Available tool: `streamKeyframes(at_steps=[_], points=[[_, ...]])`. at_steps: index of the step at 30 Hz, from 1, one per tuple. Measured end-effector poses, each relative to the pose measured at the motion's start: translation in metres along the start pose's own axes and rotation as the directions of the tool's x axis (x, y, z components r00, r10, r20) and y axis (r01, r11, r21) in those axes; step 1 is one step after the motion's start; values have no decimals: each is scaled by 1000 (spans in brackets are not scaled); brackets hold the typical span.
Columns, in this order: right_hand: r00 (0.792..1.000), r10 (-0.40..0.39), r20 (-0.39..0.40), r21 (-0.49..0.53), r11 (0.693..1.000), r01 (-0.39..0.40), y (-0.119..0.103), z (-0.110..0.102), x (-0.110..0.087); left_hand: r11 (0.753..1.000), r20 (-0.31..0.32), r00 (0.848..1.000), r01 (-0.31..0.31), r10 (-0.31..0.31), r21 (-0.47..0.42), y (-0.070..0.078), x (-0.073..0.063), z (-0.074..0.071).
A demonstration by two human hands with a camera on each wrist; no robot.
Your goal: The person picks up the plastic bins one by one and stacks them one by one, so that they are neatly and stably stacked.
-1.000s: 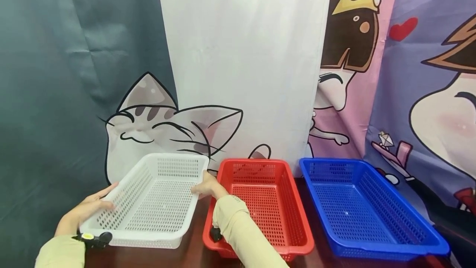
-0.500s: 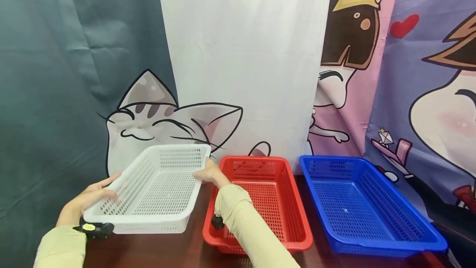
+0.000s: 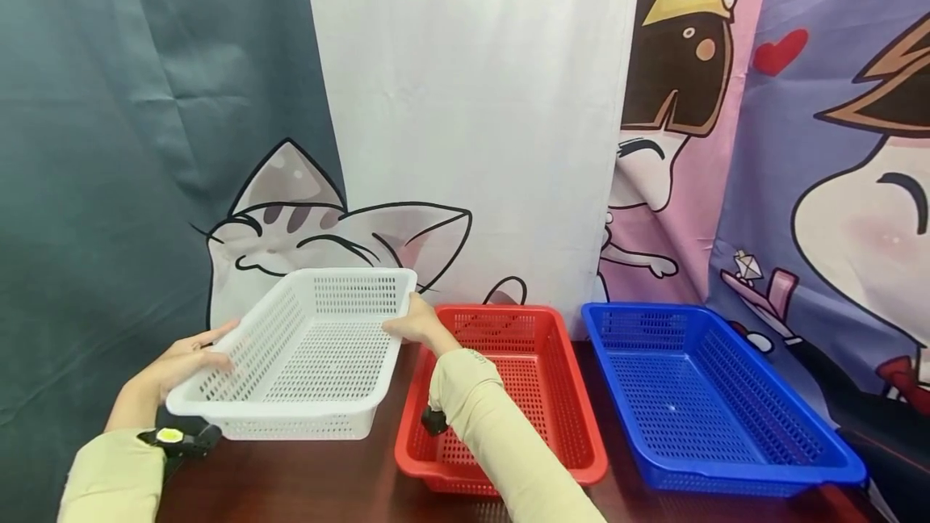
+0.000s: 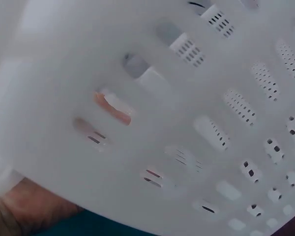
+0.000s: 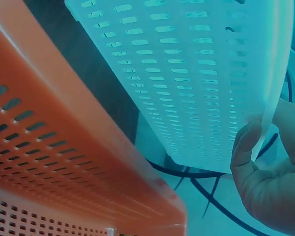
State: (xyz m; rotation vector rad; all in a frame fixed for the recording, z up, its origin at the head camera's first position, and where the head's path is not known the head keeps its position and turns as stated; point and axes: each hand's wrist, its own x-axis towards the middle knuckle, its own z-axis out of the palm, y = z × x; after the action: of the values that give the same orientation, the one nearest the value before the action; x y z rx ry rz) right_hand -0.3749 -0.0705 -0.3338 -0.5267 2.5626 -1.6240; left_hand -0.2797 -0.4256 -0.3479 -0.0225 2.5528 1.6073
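Both hands hold a white perforated plastic basket (image 3: 320, 357) raised at the left of the head view. My left hand (image 3: 178, 361) grips its left rim, thumb over the inside and the other fingers outside. My right hand (image 3: 417, 323) pinches the right rim near the far corner. In the right wrist view the curled fingers of the right hand (image 5: 265, 172) hook round the edge of the white basket (image 5: 182, 73). The wall of the white basket (image 4: 162, 123) fills most of the left wrist view, with part of the left hand (image 4: 34, 209) under its rim.
A red basket (image 3: 574, 394) stands on the dark table (image 3: 291, 483) beneath the right forearm. To its right is a blue basket (image 3: 770, 394). A printed curtain (image 3: 479, 103) hangs right behind the baskets.
The white basket has risen and moved slightly away and to the right, with both hands keeping their grip. The red and blue baskets have stayed in place.
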Motion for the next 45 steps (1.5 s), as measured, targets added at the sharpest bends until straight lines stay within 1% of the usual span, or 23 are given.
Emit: streamKeyframes(at_steps=[3, 5, 9, 12, 17, 22, 25, 29, 33, 38, 45], points=[[1000, 6, 9, 88, 996, -7, -5, -5, -1, 1000, -5, 1000, -14, 14, 10, 6, 1, -1], [1000, 23, 10, 111, 994, -24, -8, -8, -2, 999, -7, 1000, -27, 27, 17, 10, 0, -1], [999, 37, -20, 73, 997, -35, -14, -14, -3, 999, -16, 999, -40, 40, 33, 20, -2, -2], [999, 24, -40, 39, 999, -22, -19, -18, -5, 998, -20, 999, -48, 49, 46, 27, -3, -2], [998, 22, -50, 57, 998, -19, -27, -27, -8, 996, -27, 998, -61, 63, 67, 38, -3, 0], [996, 36, -83, 83, 996, -29, -32, -36, -9, 994, -40, 997, -67, 70, 83, 52, -2, 5], [994, 60, -91, 117, 992, -50, -35, -43, -7, 992, -45, 996, -78, 82, 95, 59, -3, 7], [992, 78, -97, 148, 987, -63, -38, -52, -4, 985, -63, 991, -109, 118, 130, 70, -4, 12], [990, 83, -115, 153, 986, -64, -40, -64, -1, 978, -83, 984, -142, 156, 153, 85, -3, 19], [990, 93, -103, 128, 989, -80, -39, -79, 0, 972, -105, 977, -168, 187, 165, 102, -3, 31], [990, 107, -95, 127, 987, -95, -40, -96, -3, 964, -113, 970, -195, 217, 178, 114, -2, 40]])
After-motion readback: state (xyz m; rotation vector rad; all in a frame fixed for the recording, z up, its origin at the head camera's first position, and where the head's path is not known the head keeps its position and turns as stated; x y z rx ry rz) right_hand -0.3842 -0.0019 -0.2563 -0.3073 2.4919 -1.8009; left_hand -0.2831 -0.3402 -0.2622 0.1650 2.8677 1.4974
